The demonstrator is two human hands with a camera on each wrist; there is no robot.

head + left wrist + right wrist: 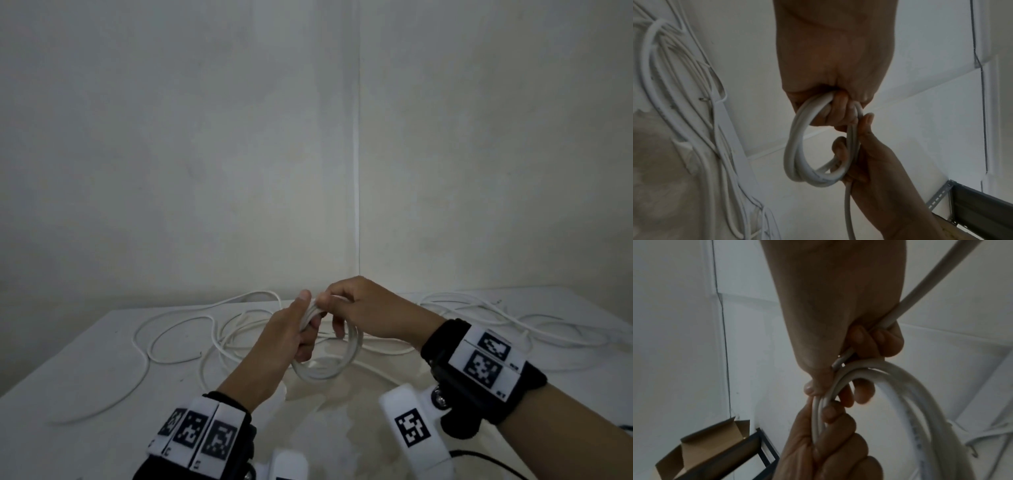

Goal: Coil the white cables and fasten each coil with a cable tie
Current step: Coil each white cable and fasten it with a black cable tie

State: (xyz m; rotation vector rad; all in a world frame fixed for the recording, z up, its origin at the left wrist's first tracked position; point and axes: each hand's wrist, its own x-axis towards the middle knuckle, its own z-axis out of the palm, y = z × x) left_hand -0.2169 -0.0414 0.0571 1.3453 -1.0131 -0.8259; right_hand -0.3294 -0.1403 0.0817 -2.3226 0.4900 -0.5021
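Observation:
A small coil of white cable (327, 365) hangs above the white table (85, 370), held between both hands. My left hand (306, 320) grips the coil's top, fingers curled round the bundled turns (797, 142). My right hand (330, 306) meets it from the right and pinches the cable where it joins the coil (840, 361). The rest of that cable (937, 277) trails away past the right palm. In the right wrist view the left hand (828, 439) wraps the strands from below. I see no cable tie in either hand.
Loose white cables lie in wide loops across the table, left (171, 335) and right (513, 318) of the hands. The table stands in a wall corner (358, 205). An open cardboard box (701, 444) sits on a dark metal shelf (982, 209) off to the side.

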